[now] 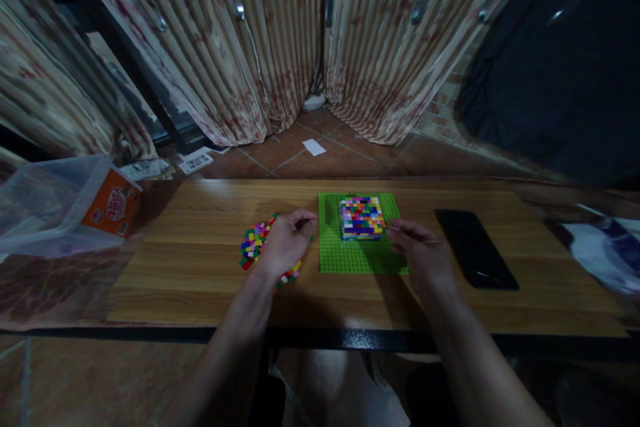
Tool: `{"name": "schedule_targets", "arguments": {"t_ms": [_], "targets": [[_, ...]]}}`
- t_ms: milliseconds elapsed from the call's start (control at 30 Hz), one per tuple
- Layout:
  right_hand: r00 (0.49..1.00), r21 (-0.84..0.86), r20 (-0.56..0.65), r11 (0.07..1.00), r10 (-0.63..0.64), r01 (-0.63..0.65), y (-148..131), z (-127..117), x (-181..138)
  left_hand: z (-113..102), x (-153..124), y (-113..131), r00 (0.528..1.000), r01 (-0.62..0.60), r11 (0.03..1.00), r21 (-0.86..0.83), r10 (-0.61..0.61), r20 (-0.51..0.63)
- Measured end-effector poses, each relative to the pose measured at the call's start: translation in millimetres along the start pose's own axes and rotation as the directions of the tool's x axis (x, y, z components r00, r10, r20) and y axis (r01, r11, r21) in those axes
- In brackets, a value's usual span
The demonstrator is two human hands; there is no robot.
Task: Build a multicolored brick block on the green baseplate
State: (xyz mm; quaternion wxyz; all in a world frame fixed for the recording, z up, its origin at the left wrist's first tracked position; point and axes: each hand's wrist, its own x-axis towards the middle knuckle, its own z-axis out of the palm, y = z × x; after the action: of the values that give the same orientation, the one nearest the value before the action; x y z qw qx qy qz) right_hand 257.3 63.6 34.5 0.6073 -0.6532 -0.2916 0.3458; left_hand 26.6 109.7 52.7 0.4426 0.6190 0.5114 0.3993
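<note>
A green studded baseplate [350, 257] lies on the wooden table [200, 213]. On its far part stands a square block of many-coloured small bricks [362, 217]. Left of the plate lies a loose pile of coloured bricks [253, 243]. My left hand [286, 240] rests over that pile, its fingers curled and pinched toward the plate's left edge; what they hold is too small to make out. My right hand [417, 247] hovers at the plate's right edge, fingers curled together and pointing at the block, with nothing visible in them.
A black phone [475, 248] lies flat to the right of the plate. A clear plastic bag with an orange box [113, 203] sits at the table's left end. Striped curtains [280, 47] hang behind, above a tiled floor.
</note>
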Motion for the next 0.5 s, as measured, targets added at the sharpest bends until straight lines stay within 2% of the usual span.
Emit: {"name": "schedule_targets", "arguments": {"t_ms": [167, 367, 500], "targets": [[0.988, 0.142, 0.037, 0.978, 0.148, -0.151, -1.8, 2.4, 1.6, 15.7, -5.9, 2.5, 0.998, 0.003, 1.0, 0.018, -0.004, 0.065], [0.981, 0.222, 0.077, 0.956, 0.18, -0.193, -1.5, 4.7, 1.6, 39.9, -17.5, 5.3, 0.985, 0.003, 0.993, 0.118, -0.023, 0.174], [0.973, 0.263, 0.095, 0.937, 0.211, -0.229, -0.3, 6.2, 1.9, 47.2, -23.0, 8.8, 0.986, 0.001, 0.985, 0.174, -0.029, 0.163]]}}
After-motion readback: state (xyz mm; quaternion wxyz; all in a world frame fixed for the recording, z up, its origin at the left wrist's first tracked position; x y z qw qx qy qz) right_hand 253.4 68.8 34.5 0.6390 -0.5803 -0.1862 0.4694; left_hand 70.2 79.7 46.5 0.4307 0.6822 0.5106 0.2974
